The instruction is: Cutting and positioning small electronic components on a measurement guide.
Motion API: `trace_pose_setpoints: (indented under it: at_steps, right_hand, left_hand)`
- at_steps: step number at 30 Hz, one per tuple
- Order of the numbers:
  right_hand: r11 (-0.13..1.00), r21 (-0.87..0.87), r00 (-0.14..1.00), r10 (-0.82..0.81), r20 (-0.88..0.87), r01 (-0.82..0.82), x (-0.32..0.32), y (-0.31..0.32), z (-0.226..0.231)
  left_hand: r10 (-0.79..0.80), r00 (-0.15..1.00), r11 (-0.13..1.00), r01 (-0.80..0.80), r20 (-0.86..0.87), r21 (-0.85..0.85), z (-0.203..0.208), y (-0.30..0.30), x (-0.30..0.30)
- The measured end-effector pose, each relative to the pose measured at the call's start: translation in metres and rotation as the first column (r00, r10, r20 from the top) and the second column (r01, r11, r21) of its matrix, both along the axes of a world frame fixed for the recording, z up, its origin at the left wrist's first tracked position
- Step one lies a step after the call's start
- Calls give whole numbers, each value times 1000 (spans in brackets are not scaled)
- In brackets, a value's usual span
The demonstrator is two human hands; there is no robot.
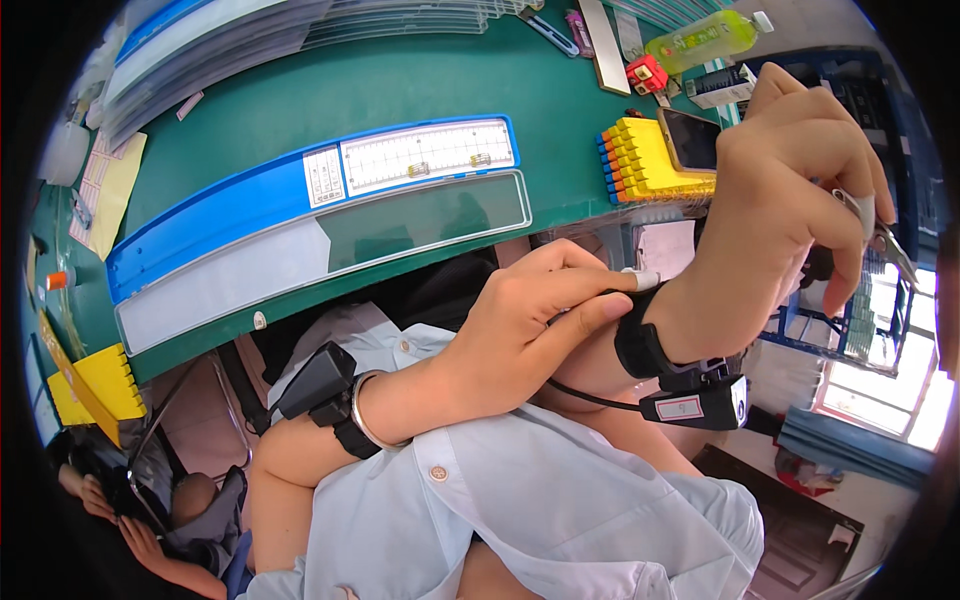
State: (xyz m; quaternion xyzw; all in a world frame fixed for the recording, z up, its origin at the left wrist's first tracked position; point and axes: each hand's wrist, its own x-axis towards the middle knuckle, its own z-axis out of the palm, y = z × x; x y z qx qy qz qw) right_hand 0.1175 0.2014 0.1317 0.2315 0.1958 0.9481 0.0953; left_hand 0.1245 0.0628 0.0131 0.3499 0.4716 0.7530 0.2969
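My left hand reaches across my body to my right wrist. Its thumb and index finger, the latter in a white finger cover, pinch at the black wrist strap. A small black device with a cable hangs from that strap. Raised at the right, my right hand is curled around a small pointed metal tool; most of the tool is hidden by the fingers. On the green table lies a long blue panel with a white gridded label and a clear cover.
Behind my right hand are a phone on yellow clip-edged pads, a red block and a green bottle. Stacked clear panels line the far edge beside a utility knife. Another person's hand shows lower left.
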Motion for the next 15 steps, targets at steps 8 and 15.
trace_pose_setpoints:
  at_steps: [8, 15]
  right_hand:
    - [896, 338, 938, -336, 92, 288, -23, 2, -30]
    - [22, 984, 605, -791, -91, 177, -39, 25, -89]
  left_hand:
    - [-109, 982, 994, 104, -156, -41, -6, -17, -7]
    - [-33, 999, 950, 39, 23, -311, 18, -81, -46]
